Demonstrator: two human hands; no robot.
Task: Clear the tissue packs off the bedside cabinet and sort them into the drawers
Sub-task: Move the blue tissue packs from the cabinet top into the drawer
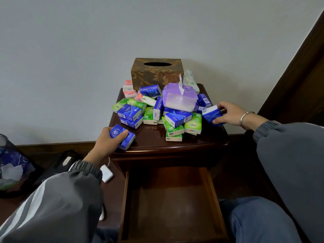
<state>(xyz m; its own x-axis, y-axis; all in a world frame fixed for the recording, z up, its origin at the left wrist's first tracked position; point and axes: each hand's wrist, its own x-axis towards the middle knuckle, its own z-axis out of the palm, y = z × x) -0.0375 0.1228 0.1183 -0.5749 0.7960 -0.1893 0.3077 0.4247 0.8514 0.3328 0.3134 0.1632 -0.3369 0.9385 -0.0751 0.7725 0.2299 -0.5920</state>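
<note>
A heap of small tissue packs, blue, green and pink, covers the dark wooden bedside cabinet. A purple soft tissue pack lies on top of the heap. My left hand grips a blue pack at the cabinet's front left corner. My right hand holds another blue pack at the right edge. Below the top, a drawer stands pulled out, with nothing visible inside.
A brown patterned tissue box stands at the back of the cabinet against the wall. A white charger lies on the floor to the left, beside a black bag and a mesh bin. My knee is right of the drawer.
</note>
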